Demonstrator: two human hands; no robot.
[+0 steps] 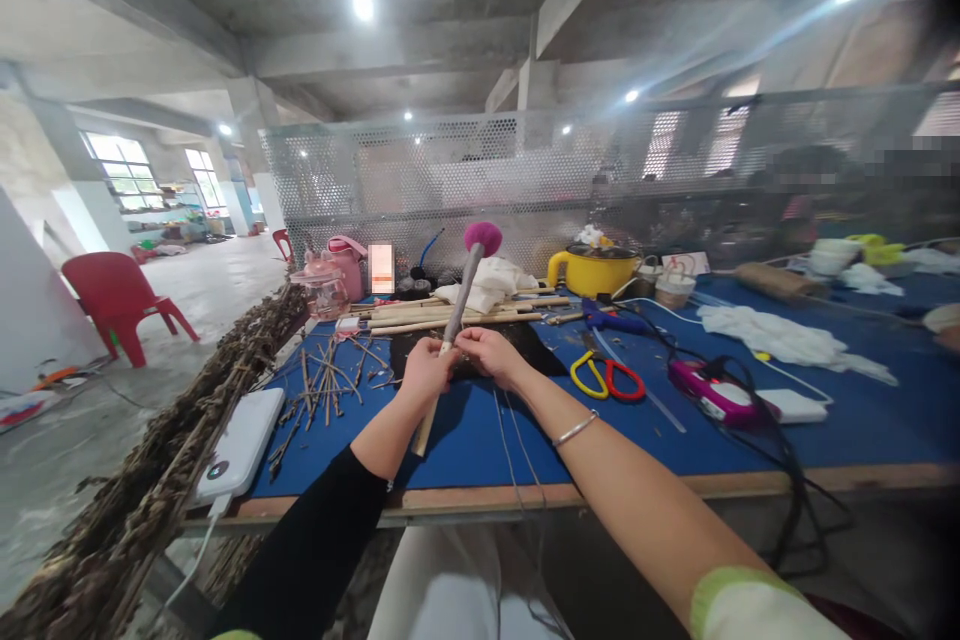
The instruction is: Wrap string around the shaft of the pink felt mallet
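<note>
Concrete beams and ceiling lamps run over a workshop, and a mesh screen [450,180] closes off the back of the blue table [750,440] where I sit. My left hand [426,370] is wrapped tight round a stick [463,290], low on its shaft, so that it leans up and away from me with its pink tuft [483,238] in the air and its bare end down over the table. That grip steadies it, I judge, so my right hand [489,352] can work just beside the left one, fingertips pinched together against the shaft. Thin thread [510,450] trails from under my hands across the cloth to the near edge; whether my right fingers also nip it I cannot tell. Scissors [607,377] lie near my right wrist, within easy reach. Short twigs [330,380] are scattered to the left, and longer rods [450,318] lie side by side behind my hands, out of the way. A yellow pot [592,270] stands farther back by the screen.
</note>
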